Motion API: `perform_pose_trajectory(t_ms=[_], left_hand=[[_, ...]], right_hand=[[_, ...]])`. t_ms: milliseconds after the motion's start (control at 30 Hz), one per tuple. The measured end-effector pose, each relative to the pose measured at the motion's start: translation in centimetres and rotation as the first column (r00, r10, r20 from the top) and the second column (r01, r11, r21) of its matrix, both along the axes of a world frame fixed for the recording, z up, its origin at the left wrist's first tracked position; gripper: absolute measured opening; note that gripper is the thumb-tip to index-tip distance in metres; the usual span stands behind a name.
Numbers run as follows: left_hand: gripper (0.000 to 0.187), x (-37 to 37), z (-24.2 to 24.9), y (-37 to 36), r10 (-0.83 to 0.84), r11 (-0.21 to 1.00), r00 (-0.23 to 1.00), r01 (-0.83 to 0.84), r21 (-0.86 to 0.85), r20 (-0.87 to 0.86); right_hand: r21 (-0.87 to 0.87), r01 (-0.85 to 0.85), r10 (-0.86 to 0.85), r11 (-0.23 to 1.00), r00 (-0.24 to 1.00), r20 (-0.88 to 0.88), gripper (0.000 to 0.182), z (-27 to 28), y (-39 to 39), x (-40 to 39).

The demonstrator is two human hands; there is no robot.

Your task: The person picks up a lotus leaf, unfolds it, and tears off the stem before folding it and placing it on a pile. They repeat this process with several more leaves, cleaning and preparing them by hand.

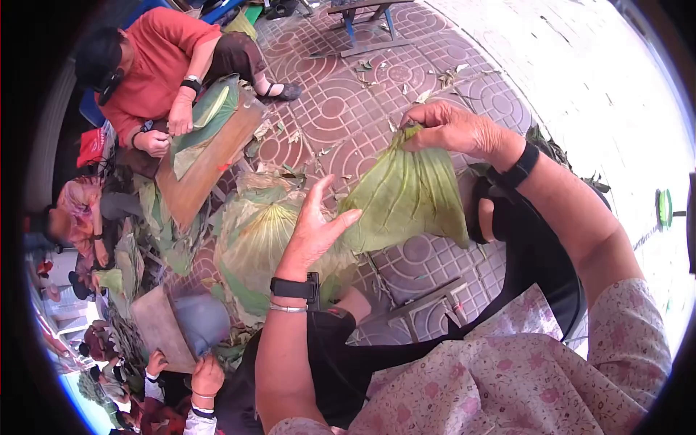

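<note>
My right hand (454, 132) pinches a green lotus leaf (413, 196) by its gathered upper corner. The leaf hangs down from there in a fan, its ribs running toward the lower edge. At the leaf's left edge is my left hand (313, 230), thumb and fingers spread apart, the thumb tip overlapping the leaf in this view. Below and to the left of that hand, large pale lotus leaves (264, 225) lie spread out in a layered heap, yellowish at the centre where the veins meet.
Across from me, a person in a red top (163, 58) handles a leaf on a wooden board (190, 190). At lower left, another person's hands (208, 377) are at a second board (161, 326). Leaf scraps litter the tiled ground (333, 109). A low stool (370, 9) stands at the back.
</note>
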State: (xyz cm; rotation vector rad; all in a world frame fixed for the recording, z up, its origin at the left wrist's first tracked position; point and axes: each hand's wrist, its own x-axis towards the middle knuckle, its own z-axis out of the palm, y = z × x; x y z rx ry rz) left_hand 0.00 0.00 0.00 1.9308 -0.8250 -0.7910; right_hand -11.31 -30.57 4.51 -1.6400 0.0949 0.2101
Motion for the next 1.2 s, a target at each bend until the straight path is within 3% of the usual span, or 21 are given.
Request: perform_pose_trajectory(t_ms=[67,167,267,367,467,533,733,933,1033,1200], left_hand=[[0.057,-1.0,0.3,-0.7,0.024,0.988,1.000,-0.025,-0.154,-0.010],[0.023,1.3,0.0,0.7,-0.071,0.997,0.962,0.060,-0.050,-0.263],[0.007,1.1,0.5,0.9,0.009,0.996,0.957,-0.034,-0.079,-0.290],[0.008,1.9,0.4,1.7,0.086,0.992,0.958,-0.106,-0.061,-0.273],[0.009,3.2,0.4,2.4,0.108,0.992,0.954,-0.121,-0.029,-0.278],[0.012,3.7,0.8,2.8,0.103,0.994,0.948,-0.110,-0.008,-0.301],[0.018,5.0,0.7,3.6,0.232,0.948,0.894,-0.295,-0.116,-0.384],[0.020,4.7,0.7,3.3,0.282,0.795,0.758,-0.527,-0.299,-0.588],[0.019,4.9,-0.1,3.1,0.398,0.736,0.755,-0.602,-0.309,-0.521],[0.021,5.0,-0.3,3.1,0.388,0.673,0.748,-0.629,-0.390,-0.538]], right_hand=[[-0.033,-0.094,0.095,0.995,0.995,0.026,0.022,-0.4,0.1,-0.2],[-0.159,-0.031,0.043,0.987,0.996,0.072,0.024,-0.2,0.9,0.8],[-0.465,0.103,-0.039,0.879,0.989,0.146,0.028,-0.3,-0.2,0.7],[-0.605,0.261,-0.121,0.752,0.957,0.263,0.030,-0.7,-1.3,0.7],[-0.640,0.397,-0.185,0.658,0.909,0.374,0.021,0.0,-1.8,0.4],[-0.630,0.415,-0.197,0.657,0.900,0.388,0.022,-0.1,-2.4,0.4],[-0.595,0.489,-0.288,0.638,0.868,0.405,0.031,0.3,-3.7,0.2],[-0.622,0.493,-0.317,0.608,0.870,0.379,0.029,1.0,-3.7,-0.1],[-0.633,0.488,-0.299,0.601,0.872,0.389,0.029,0.7,-3.3,-0.1],[-0.660,0.452,-0.246,0.601,0.890,0.385,0.029,-0.1,-3.4,-0.1]])
